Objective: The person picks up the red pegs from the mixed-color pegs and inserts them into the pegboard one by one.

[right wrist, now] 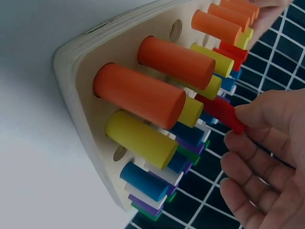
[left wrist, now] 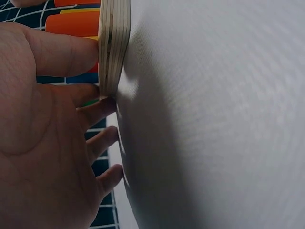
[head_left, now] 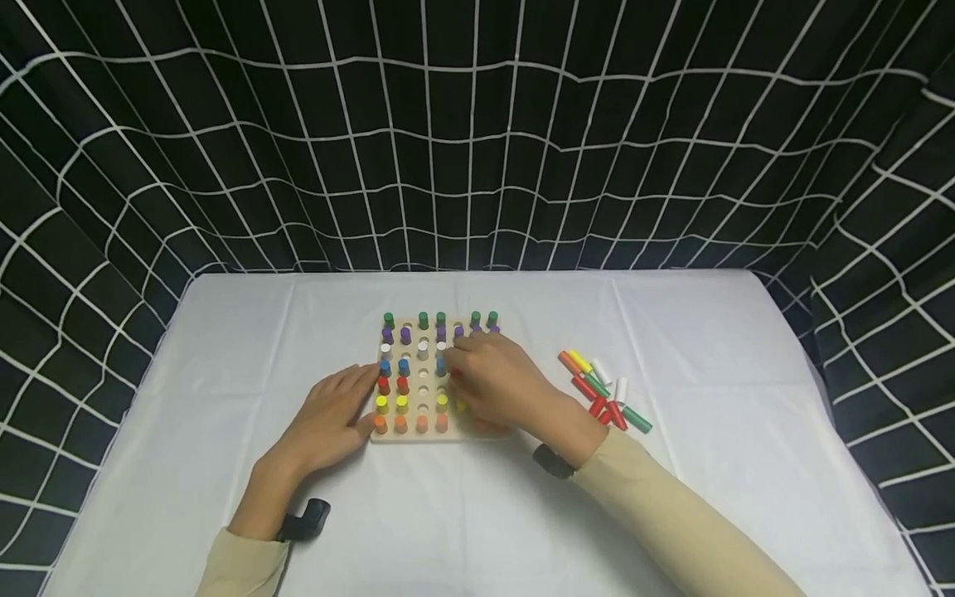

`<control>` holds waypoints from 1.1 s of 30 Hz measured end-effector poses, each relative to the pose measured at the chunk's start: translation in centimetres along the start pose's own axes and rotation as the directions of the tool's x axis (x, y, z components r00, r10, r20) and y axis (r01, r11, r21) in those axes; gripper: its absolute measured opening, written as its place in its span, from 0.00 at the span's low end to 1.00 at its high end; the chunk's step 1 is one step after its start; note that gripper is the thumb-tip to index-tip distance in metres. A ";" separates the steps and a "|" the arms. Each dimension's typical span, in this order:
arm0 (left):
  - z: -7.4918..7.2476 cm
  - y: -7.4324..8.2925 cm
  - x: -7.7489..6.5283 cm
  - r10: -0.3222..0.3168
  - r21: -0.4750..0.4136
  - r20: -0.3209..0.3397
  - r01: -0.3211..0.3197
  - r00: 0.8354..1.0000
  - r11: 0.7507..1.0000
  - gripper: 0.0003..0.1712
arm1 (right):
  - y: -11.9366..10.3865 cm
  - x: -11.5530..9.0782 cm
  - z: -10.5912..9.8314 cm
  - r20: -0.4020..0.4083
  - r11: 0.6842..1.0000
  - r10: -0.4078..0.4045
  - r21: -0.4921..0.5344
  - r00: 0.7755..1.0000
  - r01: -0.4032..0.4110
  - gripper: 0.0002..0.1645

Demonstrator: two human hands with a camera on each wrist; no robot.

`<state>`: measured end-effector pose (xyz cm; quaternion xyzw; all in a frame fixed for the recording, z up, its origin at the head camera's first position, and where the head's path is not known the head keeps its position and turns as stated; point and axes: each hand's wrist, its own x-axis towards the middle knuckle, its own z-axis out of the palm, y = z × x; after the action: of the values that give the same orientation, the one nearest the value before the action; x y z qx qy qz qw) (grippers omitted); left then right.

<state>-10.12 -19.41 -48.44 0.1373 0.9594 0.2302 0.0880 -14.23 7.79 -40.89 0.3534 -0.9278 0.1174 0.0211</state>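
Observation:
A wooden pegboard (head_left: 448, 439) lies on the table, with rows of orange, yellow, red, blue, white, purple and green pegs standing in it; some holes are bare. My left hand (head_left: 328, 423) rests at the board's left side, its thumb and fingertips touching the plywood edge (left wrist: 114, 47) in the left wrist view. Over the right half of the board, my right hand (head_left: 496, 377) pinches a red peg (right wrist: 221, 112) between thumb and index finger. That peg stands among the other pegs; whether its end sits in a hole is hidden.
To the right of the board lies a loose pile of pegs in several colours, including a green peg (head_left: 637, 419) and a yellow peg (head_left: 580, 361). A white cloth (head_left: 716, 489) covers the table. Dark netting with white lines (head_left: 477, 149) hangs behind and beside it.

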 end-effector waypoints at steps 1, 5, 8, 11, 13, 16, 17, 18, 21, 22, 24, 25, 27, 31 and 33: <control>0.0 0.0 0.0 -0.001 0.001 0.000 0.001 1.000 1.000 0.43 | -0.1 0.2 0.0 0.005 1.000 -0.004 0.002 1.000 0.004 0.08; -0.2 -0.1 0.0 -0.001 0.004 0.004 0.001 1.000 1.000 0.43 | -0.3 0.8 0.0 0.023 1.000 -0.015 0.011 1.000 0.015 0.06; -0.3 -0.1 0.0 -0.001 0.007 0.006 0.001 1.000 1.000 0.42 | -0.4 1.2 0.1 0.024 0.999 -0.036 0.005 0.999 0.035 0.04; -0.4 -0.1 0.0 -0.003 0.008 0.011 0.003 1.000 1.000 0.42 | -0.6 1.6 0.3 0.024 0.998 -0.065 0.005 0.998 0.065 0.03; -0.4 -0.1 -0.1 -0.002 0.012 0.014 0.002 1.000 1.000 0.42 | -0.8 1.8 0.5 0.035 0.997 -0.079 0.016 0.996 0.078 0.03; -0.3 -0.1 -0.1 0.001 0.014 0.018 -0.001 1.000 1.000 0.42 | -1.0 2.2 0.7 0.052 0.996 -0.088 0.027 0.995 0.087 0.04; -0.2 -0.1 0.0 0.003 0.016 0.018 -0.003 1.000 1.000 0.42 | -1.1 2.4 0.8 0.055 0.996 -0.090 0.024 0.994 0.089 0.04; -0.2 -0.1 0.0 0.004 0.017 0.018 -0.005 1.000 1.000 0.42 | -1.1 2.5 0.8 0.052 0.995 -0.096 0.021 0.994 0.095 0.04; 0.0 -0.2 0.1 0.007 0.020 0.019 -0.007 1.000 1.000 0.42 | -1.3 2.8 1.1 0.040 0.994 -0.110 0.002 0.993 0.110 0.04; 0.0 -0.2 0.2 0.007 0.018 0.021 -0.007 1.000 1.000 0.42 | -1.4 2.8 1.1 0.039 0.994 -0.109 -0.001 0.993 0.110 0.04; 0.0 -0.2 0.2 0.010 0.017 0.021 -0.010 1.000 1.000 0.43 | -1.5 3.0 1.3 0.047 0.994 -0.106 -0.002 0.993 0.107 0.04; 0.1 -0.2 0.2 0.012 0.020 0.020 -0.012 1.000 1.000 0.43 | -1.6 3.1 1.4 0.056 0.995 -0.103 0.000 0.993 0.103 0.05; 0.1 -0.1 0.3 0.016 0.019 0.019 -0.016 1.000 1.000 0.43 | -1.7 3.2 1.5 0.077 0.996 -0.093 0.000 0.993 0.093 0.05; 0.1 -0.1 0.2 0.019 0.025 0.016 -0.020 1.000 1.000 0.43 | -1.9 3.5 1.6 0.092 0.996 -0.086 -0.001 0.992 0.086 0.05; 0.0 0.0 0.1 0.021 0.020 0.019 -0.022 1.000 1.000 0.42 | -1.9 3.5 1.7 0.094 0.997 -0.082 -0.007 0.992 0.083 0.06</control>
<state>-10.24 -19.40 -48.48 0.1505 0.9592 0.2203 0.0930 -15.55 3.73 -41.69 0.3966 -0.9130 0.0946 -0.0157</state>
